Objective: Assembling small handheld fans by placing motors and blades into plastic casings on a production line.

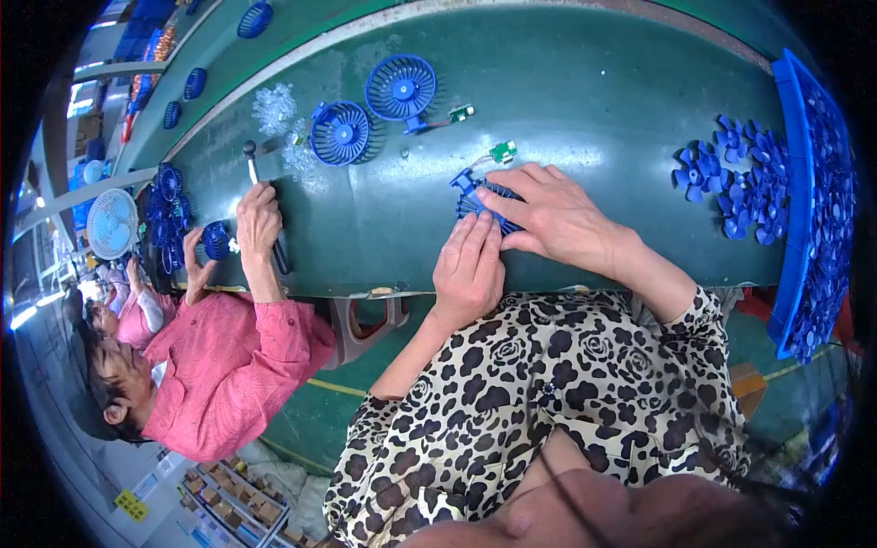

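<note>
A round blue plastic fan housing (pixel 468 203) lies on the green bench just in front of me, mostly covered by my hands. From the near left, my left hand (pixel 470 265) presses its fingertips together on the housing's rim. My right hand (pixel 559 217) lies over its right side, with thumb and fingers around it. A small green circuit board (pixel 502 152) on wires rests beyond the housing. Farther left are two more blue fan housings, one (pixel 342 133) nearer and one (pixel 402 87) farther away, and a second circuit board (pixel 461 114) wired to the farther one.
Loose blue fan blades (pixel 735 178) lie in a pile at the right, beside a long blue tray (pixel 793 210) full of them. Clear small plastic pieces (pixel 276 111) are scattered at the left. A co-worker in a pink shirt (pixel 242 374) holds a hammer (pixel 251 163).
</note>
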### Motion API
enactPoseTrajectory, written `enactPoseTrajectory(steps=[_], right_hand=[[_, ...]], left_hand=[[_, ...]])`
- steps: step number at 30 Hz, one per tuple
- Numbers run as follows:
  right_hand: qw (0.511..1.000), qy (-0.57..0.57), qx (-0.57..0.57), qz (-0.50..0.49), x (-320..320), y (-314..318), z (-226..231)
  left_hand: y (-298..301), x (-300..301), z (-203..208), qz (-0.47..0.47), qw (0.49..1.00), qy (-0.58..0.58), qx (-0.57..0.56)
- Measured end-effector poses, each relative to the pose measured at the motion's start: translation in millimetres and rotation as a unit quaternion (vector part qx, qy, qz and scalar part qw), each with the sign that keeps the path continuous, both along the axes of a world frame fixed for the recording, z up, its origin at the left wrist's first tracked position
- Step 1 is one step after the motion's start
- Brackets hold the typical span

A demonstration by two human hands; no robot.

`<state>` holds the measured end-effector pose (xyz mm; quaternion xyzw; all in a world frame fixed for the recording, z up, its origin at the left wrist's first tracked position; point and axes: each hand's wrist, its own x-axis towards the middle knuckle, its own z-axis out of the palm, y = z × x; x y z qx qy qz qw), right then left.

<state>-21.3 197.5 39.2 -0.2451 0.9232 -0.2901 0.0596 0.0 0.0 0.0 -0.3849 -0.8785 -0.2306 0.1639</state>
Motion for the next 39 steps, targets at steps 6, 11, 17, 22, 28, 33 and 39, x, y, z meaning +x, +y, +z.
enactPoseTrajectory(steps=[6, 11, 17, 22, 28, 33, 39], right_hand=[[0.989, 0.048, -0.132, -0.054, -3.4, 23.2, 6.5], [0.977, 0.171, -0.056, -0.116, -83.3, 56.2, 21.1], [0.944, 0.213, 0.090, -0.235, -246.1, 77.9, 12.2], [0.955, 0.078, 0.193, -0.213, -335.2, 87.0, -9.1], [0.951, 0.136, 0.143, -0.237, -309.0, 82.6, 6.6], [0.943, 0.105, 0.160, -0.271, -218.4, 68.5, 24.7], [0.950, 0.183, 0.021, -0.253, -82.5, 59.6, 7.7]], left_hand=[[0.3, -1.5, 9.1, 0.010, 1.000, -0.012, 0.025], [1.6, -0.8, 7.1, 0.012, 0.999, 0.004, 0.040], [3.1, 4.5, -1.5, 0.025, 0.999, 0.020, 0.038], [-2.6, 0.9, -13.6, 0.018, 0.998, 0.055, 0.040], [-3.0, -3.5, -14.4, 0.013, 0.997, 0.062, 0.040], [2.2, -3.9, -14.7, 0.010, 0.997, 0.056, 0.047], [7.3, 0.9, -2.3, 0.027, 0.998, 0.043, 0.036]])
